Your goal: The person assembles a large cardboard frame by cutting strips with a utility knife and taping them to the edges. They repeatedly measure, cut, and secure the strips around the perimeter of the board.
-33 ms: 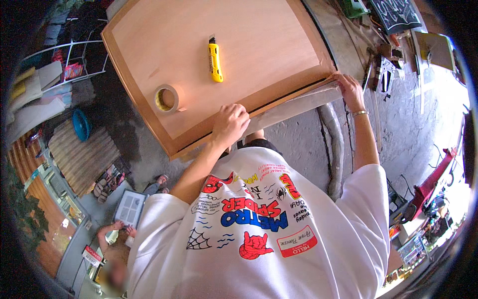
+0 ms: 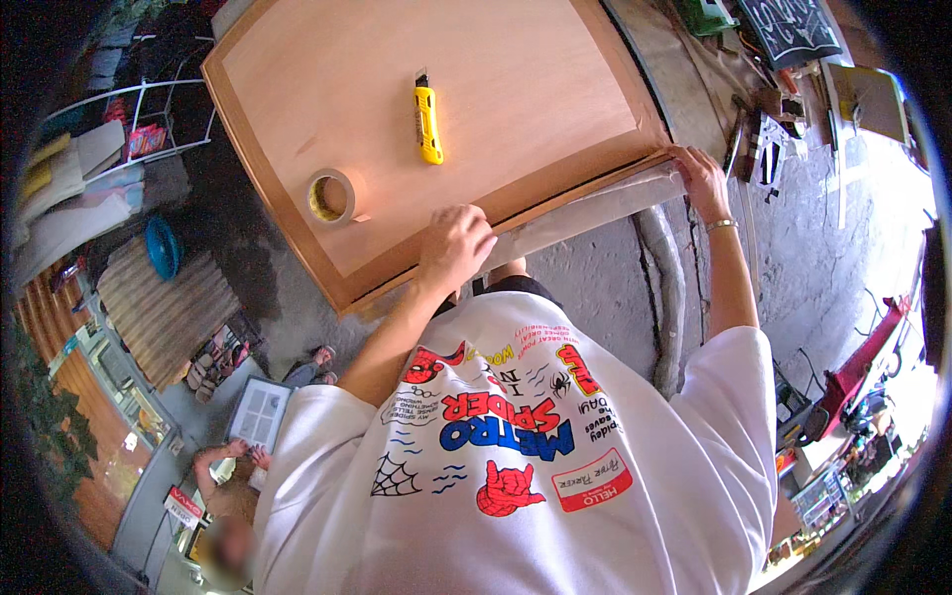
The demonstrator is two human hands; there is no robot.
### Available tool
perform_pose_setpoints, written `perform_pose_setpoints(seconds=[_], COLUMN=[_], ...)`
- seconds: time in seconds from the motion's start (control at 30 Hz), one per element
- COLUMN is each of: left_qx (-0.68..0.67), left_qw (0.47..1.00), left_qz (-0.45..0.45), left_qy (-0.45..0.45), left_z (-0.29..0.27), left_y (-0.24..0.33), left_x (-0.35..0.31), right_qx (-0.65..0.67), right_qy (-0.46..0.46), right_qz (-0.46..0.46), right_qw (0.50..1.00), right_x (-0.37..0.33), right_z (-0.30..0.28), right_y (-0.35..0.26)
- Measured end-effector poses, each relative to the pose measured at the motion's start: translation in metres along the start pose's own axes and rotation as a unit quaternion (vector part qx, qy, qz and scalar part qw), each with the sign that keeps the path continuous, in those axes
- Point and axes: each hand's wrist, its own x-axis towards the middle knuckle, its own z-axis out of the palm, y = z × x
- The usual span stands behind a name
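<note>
My left hand [image 2: 454, 246] lies knuckles up on the near edge of the wooden panel [image 2: 516, 109], fingers curled down over the strip of brown paper [image 2: 585, 210] along that edge. My right hand [image 2: 702, 178] pinches the strip's far end at the panel's corner. Beyond my left fingers sits a roll of tape [image 2: 330, 195]; a yellow utility knife [image 2: 427, 121] lies further up, untouched.
</note>
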Motion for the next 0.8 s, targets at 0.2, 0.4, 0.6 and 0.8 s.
perform_pose_setpoints(seconds=[0.2,0.4,0.6,0.8], left_qx=[-0.013,-0.061,-0.077,-0.095], left_qw=[0.997,0.994,0.991,0.991], left_qz=[-0.079,-0.073,-0.077,-0.051], left_qy=[-0.019,-0.046,-0.082,-0.073], left_z=[-0.007,-0.015,-0.021,-0.016], left_y=[-0.041,-0.048,-0.054,-0.069], left_x=[0.005,0.007,0.006,0.004], right_qx=[0.007,0.074,0.085,0.14], right_qy=[-0.035,-0.068,-0.103,-0.082], right_qz=[0.033,0.094,0.078,0.042], right_qw=[0.999,0.991,0.988,0.986], right_x=[0.012,0.0,-0.003,-0.006], right_z=[0.007,0.045,0.082,0.114], right_y=[0.016,-0.043,-0.154,-0.277])
